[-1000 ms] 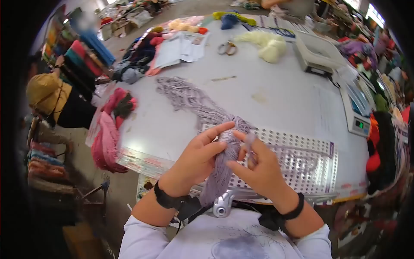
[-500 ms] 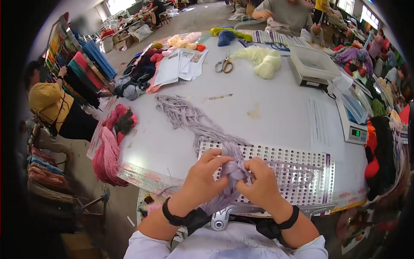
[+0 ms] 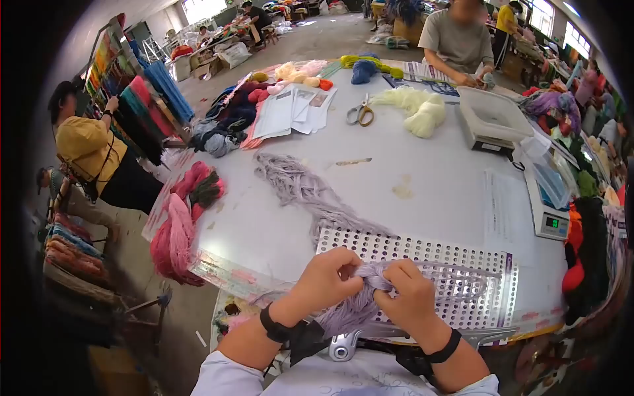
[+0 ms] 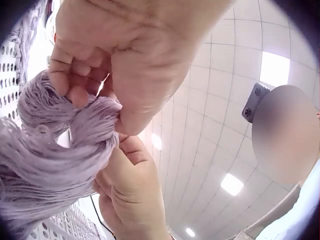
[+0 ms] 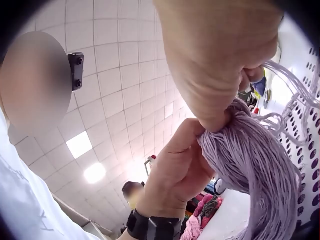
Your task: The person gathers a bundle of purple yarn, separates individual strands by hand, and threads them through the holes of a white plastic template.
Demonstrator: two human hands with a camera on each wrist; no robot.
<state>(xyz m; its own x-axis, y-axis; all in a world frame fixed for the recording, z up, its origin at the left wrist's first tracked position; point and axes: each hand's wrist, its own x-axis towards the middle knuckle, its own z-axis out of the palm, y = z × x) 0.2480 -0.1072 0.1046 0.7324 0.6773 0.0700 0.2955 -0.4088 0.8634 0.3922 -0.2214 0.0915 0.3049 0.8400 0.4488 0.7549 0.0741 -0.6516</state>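
A lilac yarn hank (image 3: 350, 311) is bunched between both hands, over the near edge of a white perforated board (image 3: 462, 280). My left hand (image 3: 328, 276) pinches the hank near its top with thumb and fingers. Close beside it on the right, my right hand (image 3: 411, 297) grips the same gathered part. In the left wrist view the hank (image 4: 55, 160) bends in a loop below the fingers. The right wrist view shows its strands (image 5: 255, 165) fanning down from the pinch. Loose lilac strands (image 3: 465, 272) trail rightward across the board.
More lilac yarn (image 3: 297, 185) lies loosely beyond the board. Pink hanks (image 3: 177, 231) hang at the left edge. Papers (image 3: 290, 112), scissors (image 3: 360, 113), pale yellow yarn (image 3: 422, 115), a plastic tray (image 3: 492, 109) and a scale (image 3: 551, 224) lie farther off. A person (image 3: 456, 39) sits opposite.
Both hands have come lower towards the body with the hank. The right hand, earlier holding a strand beside the hank, now grips the gathered yarn next to the left. The view has tilted up.
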